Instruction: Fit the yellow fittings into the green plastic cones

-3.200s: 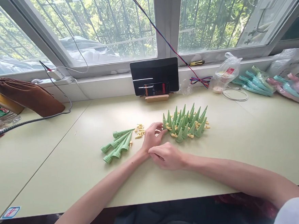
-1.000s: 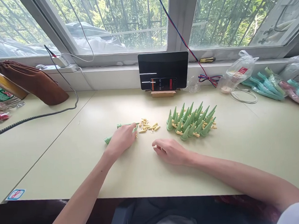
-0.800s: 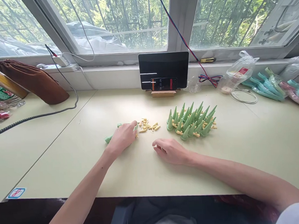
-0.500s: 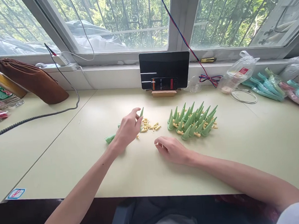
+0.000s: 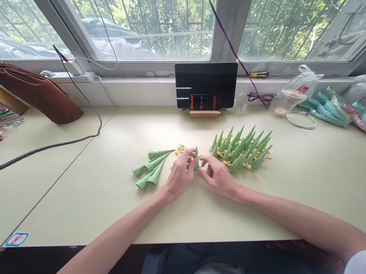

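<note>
Broadly, a pale yellow-green surface fills the lower and middle frame, below wide grey-framed windows showing leafy greenery and bars along the top. At the upper left lies a brown fabric drawstring bag. A black rectangular tablet leans against the sill at upper centre. Right of centre, a dense cluster of green plastic cones stands with tips up, small yellow fittings jutting out among them. Left of centre, several loose ribbed-ended green cones lie on their sides in a fan, tips toward the upper right. Between these groups, the person's two bare hands meet near the middle of the frame. The left hand grips a single upright green cone between thumb and fingers. The right hand is half curled just beside that cone, thumb and fingers parted; whether it touches or pinches anything cannot be told. Smallest of all, a scatter of yellow plastic pieces lies just behind the left hand, partly hidden by it.
</note>
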Motion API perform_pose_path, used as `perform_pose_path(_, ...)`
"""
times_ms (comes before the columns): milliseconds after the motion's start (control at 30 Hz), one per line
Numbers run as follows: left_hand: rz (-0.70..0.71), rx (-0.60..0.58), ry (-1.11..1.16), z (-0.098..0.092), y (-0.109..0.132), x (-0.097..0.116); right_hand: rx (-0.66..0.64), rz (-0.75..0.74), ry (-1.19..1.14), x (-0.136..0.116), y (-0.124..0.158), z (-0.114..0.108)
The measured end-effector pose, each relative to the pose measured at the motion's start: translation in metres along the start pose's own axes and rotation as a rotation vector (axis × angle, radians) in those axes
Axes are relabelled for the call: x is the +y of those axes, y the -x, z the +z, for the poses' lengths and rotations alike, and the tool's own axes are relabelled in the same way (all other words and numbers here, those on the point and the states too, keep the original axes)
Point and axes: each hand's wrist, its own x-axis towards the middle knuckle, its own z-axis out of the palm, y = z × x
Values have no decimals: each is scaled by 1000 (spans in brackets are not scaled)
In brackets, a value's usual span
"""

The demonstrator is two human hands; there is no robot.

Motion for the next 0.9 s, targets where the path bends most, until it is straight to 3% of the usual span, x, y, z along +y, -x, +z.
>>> perform_pose_path(267, -132, -31, 186, -1, -1, 5, -52, -9, 79, 2, 0, 2)
perform_pose_path(567, -88, -64, 14, -1, -2, 1, -22, 37, 98, 1, -2, 2)
perform_pose_path(767, -77, -141, 25, -2, -4, -2, -6, 40, 67, 2, -2, 2)
perform_pose_path(900, -106, -97, 62, -2, -3, -1, -3, 50, -4, 0, -2, 0)
